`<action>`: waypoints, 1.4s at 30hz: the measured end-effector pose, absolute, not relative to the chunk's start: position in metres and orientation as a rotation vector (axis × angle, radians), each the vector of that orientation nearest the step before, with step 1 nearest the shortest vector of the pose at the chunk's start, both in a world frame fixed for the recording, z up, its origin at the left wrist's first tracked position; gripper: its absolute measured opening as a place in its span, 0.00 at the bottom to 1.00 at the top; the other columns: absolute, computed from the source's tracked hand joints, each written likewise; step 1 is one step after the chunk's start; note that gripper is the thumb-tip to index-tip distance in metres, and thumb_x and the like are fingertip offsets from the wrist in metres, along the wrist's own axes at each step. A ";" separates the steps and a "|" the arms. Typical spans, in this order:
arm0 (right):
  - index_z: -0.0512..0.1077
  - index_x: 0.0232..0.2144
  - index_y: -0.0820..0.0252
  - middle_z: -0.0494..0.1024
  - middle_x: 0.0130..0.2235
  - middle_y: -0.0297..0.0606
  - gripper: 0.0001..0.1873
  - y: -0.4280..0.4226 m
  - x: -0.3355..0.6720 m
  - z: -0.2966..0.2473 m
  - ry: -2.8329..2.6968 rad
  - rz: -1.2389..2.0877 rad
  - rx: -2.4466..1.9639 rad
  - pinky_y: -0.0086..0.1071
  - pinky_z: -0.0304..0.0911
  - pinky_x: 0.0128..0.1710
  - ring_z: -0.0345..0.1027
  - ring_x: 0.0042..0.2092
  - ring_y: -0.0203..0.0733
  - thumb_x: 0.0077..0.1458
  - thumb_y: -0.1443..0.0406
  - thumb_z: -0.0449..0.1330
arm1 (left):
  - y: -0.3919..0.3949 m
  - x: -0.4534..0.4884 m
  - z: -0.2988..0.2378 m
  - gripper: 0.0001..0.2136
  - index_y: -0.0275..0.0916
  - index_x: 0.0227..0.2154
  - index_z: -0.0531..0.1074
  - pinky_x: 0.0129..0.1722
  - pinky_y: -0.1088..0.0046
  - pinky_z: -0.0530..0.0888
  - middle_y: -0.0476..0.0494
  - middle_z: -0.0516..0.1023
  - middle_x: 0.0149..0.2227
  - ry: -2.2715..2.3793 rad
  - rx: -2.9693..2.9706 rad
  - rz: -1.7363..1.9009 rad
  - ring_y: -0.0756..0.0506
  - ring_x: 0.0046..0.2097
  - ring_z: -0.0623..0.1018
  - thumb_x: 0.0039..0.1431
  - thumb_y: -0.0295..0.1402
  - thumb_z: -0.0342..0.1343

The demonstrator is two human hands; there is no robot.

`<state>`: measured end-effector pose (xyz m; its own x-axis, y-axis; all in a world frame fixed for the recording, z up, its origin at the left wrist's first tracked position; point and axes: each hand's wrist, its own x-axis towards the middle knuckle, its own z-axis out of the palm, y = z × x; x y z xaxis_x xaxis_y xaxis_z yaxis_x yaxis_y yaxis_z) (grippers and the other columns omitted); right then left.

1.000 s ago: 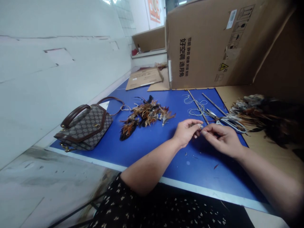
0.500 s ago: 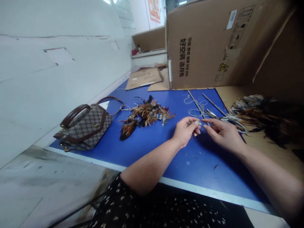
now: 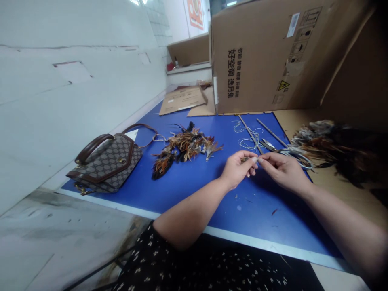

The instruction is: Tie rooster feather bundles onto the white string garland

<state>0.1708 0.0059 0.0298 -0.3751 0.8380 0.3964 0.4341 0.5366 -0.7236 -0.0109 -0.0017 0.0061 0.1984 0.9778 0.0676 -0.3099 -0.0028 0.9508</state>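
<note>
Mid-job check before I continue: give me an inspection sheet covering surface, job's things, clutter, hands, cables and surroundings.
Surface: blue tabletop, small scraps near the front.
Job's things: feather pile mid-table; scissors beside loose thread.
Clutter: handbag at left; two thin rods.
Hands: left hand pinches a small piece, unidentifiable; right hand close beside it, grip unclear.
Cables: nothing seen.
Surroundings: cardboard box behind; pale wall at left.

We take this for a small craft workshop: on the blue table point(image 3: 188, 190) we see loose feathers point(image 3: 188, 146), scissors point(image 3: 268, 145), thin rods point(image 3: 272, 133) and tangled cord point(image 3: 256, 140). A feather bunch point(image 3: 315, 141) lies right of the table, a printed carton point(image 3: 257, 72) stands beyond it, and a marked white wall point(image 3: 106, 97) runs along its left.
</note>
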 end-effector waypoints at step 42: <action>0.78 0.35 0.56 0.78 0.29 0.37 0.18 0.008 0.186 0.037 -2.242 0.742 -0.901 0.34 0.66 0.33 0.68 0.31 0.41 0.65 0.49 0.59 | 0.006 -0.023 0.009 0.06 0.33 0.35 0.74 0.24 0.78 0.71 0.47 0.78 0.26 1.007 1.291 0.887 0.54 0.22 0.76 0.61 0.29 0.65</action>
<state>0.1863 0.0075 0.0371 -0.5867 0.7435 0.3210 0.4054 0.6128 -0.6783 -0.0230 0.0061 0.0092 0.3312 0.9390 -0.0931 0.0265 0.0893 0.9956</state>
